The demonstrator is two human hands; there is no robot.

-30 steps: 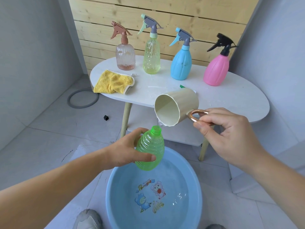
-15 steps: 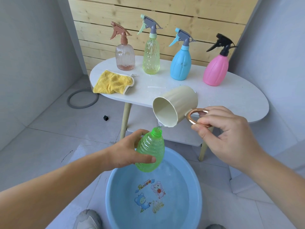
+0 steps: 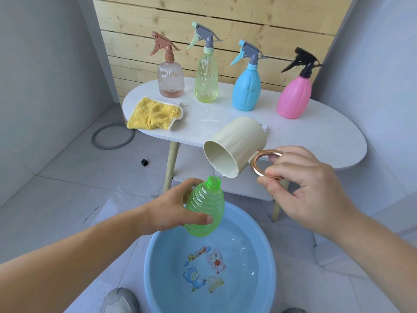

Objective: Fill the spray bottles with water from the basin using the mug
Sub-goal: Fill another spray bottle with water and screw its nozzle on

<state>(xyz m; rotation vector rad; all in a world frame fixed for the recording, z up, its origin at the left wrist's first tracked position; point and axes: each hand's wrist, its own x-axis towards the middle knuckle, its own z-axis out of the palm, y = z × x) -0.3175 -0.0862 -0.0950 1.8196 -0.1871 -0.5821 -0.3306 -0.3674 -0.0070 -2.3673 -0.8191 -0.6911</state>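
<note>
Snugly, left grip (image 3: 171, 213) round bottle (image 3: 206, 208); right grip (image 3: 302, 184), mug (image 3: 239, 147).

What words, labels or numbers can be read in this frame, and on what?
Basin, above the cartoon figures: coloured lettering, seemingly starting "P", too blurred to read.
Basin, below the figures: yellow-green lettering, unreadable.
Elsewhere: no text visible.

Over the basin (image 3: 150, 267), your left hand (image 3: 171, 213) and the green bottle (image 3: 204, 213) hang above the far rim; the near and right water lies open. The tilted mug (image 3: 239, 145) in your right hand (image 3: 302, 184) hangs before the table (image 3: 327, 136) edge. At the table's back, the peach spray bottle (image 3: 170, 81), yellow-green spray bottle (image 3: 206, 84), blue spray bottle (image 3: 246, 91) and pink spray bottle (image 3: 293, 99) stand apart with gaps between; a yellow cloth (image 3: 155, 114) covers the left front.
</note>
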